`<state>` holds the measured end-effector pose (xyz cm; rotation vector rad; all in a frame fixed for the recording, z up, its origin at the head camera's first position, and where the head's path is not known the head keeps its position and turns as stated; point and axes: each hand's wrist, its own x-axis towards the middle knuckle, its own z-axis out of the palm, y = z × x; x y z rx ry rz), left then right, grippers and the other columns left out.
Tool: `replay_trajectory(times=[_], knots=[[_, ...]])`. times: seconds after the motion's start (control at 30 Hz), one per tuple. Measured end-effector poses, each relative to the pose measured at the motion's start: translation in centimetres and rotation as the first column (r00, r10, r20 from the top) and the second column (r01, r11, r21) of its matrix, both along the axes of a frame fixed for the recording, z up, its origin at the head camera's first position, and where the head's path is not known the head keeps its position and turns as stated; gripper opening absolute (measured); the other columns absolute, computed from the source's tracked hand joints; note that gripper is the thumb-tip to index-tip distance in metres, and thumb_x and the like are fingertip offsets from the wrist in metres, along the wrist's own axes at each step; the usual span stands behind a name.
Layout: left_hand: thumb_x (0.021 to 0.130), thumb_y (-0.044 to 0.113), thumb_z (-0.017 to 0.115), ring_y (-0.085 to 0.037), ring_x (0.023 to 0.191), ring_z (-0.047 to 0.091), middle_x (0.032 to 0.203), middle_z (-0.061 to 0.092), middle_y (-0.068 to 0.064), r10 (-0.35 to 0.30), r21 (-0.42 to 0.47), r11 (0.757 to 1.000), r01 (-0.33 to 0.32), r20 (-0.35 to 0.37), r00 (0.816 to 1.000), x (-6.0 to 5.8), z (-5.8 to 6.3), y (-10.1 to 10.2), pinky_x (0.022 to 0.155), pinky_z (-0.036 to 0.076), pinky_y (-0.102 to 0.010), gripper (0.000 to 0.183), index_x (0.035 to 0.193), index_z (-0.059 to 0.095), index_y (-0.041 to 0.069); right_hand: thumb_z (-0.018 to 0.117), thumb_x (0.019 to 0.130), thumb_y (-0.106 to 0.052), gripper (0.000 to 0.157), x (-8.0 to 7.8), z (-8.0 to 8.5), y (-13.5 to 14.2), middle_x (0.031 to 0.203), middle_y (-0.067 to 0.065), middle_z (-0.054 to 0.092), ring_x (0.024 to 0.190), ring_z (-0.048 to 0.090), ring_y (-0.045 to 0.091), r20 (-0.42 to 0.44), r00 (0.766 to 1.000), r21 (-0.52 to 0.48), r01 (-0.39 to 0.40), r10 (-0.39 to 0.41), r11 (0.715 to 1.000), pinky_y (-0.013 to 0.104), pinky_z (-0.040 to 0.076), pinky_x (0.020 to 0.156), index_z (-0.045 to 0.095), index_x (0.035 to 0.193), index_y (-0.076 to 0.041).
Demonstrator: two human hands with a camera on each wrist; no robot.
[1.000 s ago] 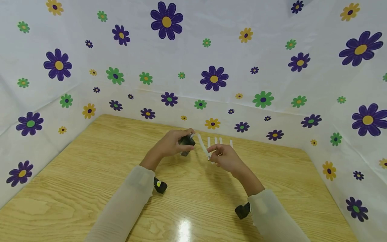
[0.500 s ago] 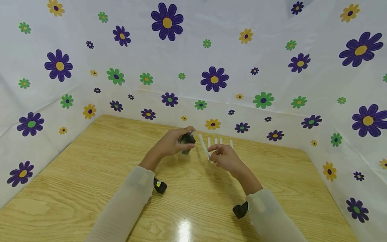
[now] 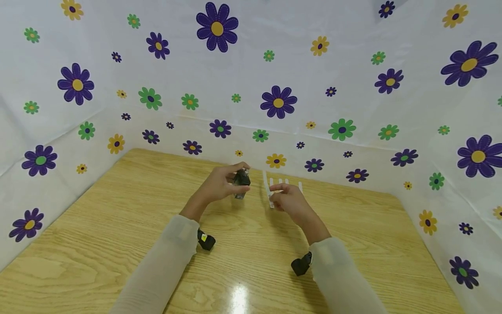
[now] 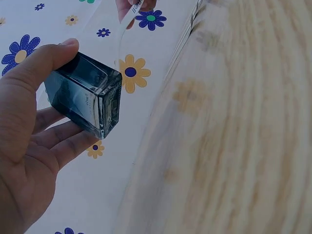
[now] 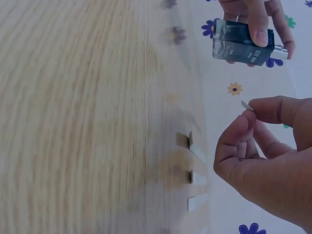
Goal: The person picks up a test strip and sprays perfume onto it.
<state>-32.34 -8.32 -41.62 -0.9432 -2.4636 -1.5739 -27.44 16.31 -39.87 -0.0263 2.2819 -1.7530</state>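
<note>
My left hand [image 3: 219,185] grips a dark, glassy perfume bottle [image 3: 242,178] above the table. In the right wrist view the bottle lies nearly sideways, its silver spray top [image 5: 279,52] under a fingertip. The left wrist view shows the thumb and fingers spread round the bottle's glass [image 4: 83,92]. To its right, my right hand [image 3: 292,201] pinches a narrow white paper test strip [image 3: 266,183] by its lower end. The strip stands nearly upright, apart from the bottle, and curves slightly in the left wrist view.
Several more white strips [image 3: 280,181] stick up in a row behind the right hand, near the back of the wooden table [image 3: 243,244]. In the right wrist view they look folded [image 5: 197,176]. White flower-printed cloth [image 3: 235,69] closes off the back and both sides.
The white strip has swung from a leftward lean to nearly upright. My right hand and forearm have shifted a little left. The left hand has drifted slightly left with the perfume bottle.
</note>
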Motion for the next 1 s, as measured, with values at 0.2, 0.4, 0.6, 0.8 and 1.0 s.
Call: replay_trajectory(times=[0.2,0.4,0.6,0.8,1.0], knots=[[0.076,0.034,0.080,-0.018,0.095,0.066,0.114,0.062,-0.004,0.013,0.045,0.999,-0.015,0.033,0.999,-0.2,-0.3,-0.1,0.073,0.054,-0.033,0.052,0.123,0.059,0.037,0.059,0.091,-0.006,0.033,-0.7,-0.3,-0.5,0.101,0.016,0.059,0.069,0.052,0.019,0.024,0.999,-0.009,0.038,-0.038,0.999,0.039,0.050,0.078,0.056,0.123,-0.001],[0.074,0.040,0.080,-0.015,0.094,0.066,0.114,0.063,0.000,0.046,0.033,0.998,-0.047,0.020,0.999,-0.4,-0.5,-0.3,0.080,0.053,-0.033,0.052,0.121,0.058,0.039,0.060,0.090,-0.004,0.032,-1.2,-0.5,-1.1,0.097,0.019,0.062,0.068,0.053,0.018,0.036,0.997,-0.015,0.069,-0.068,0.998,0.032,0.049,0.067,0.057,0.121,0.002],[0.074,0.037,0.081,-0.014,0.094,0.066,0.112,0.065,0.000,0.064,0.044,0.997,-0.065,0.022,0.998,-0.3,-0.7,-0.6,0.082,0.052,-0.037,0.049,0.118,0.059,0.039,0.058,0.090,0.000,0.029,-1.8,-0.9,-1.4,0.094,0.016,0.060,0.070,0.055,0.019,0.071,0.994,-0.029,0.089,-0.087,0.996,0.031,0.048,0.065,0.057,0.118,0.007],[0.074,0.032,0.082,-0.015,0.101,0.064,0.115,0.065,-0.002,0.042,0.080,0.996,-0.046,0.044,0.998,-0.5,-1.0,-0.7,0.087,0.050,-0.038,0.049,0.117,0.061,0.034,0.058,0.091,0.001,0.028,-1.9,-1.0,-1.7,0.099,0.019,0.062,0.073,0.058,0.020,0.082,0.993,-0.024,0.091,-0.089,0.996,0.030,0.049,0.066,0.057,0.118,0.010],[0.075,0.018,0.082,-0.023,0.105,0.063,0.119,0.064,-0.011,0.049,0.082,0.995,-0.057,0.098,0.994,0.1,-0.5,-0.7,0.092,0.047,-0.044,0.049,0.119,0.062,0.026,0.058,0.091,0.001,0.030,-2.1,-1.3,-1.9,0.099,0.020,0.062,0.073,0.061,0.020,0.105,0.989,-0.026,0.105,-0.102,0.994,0.029,0.049,0.064,0.055,0.119,0.010]])
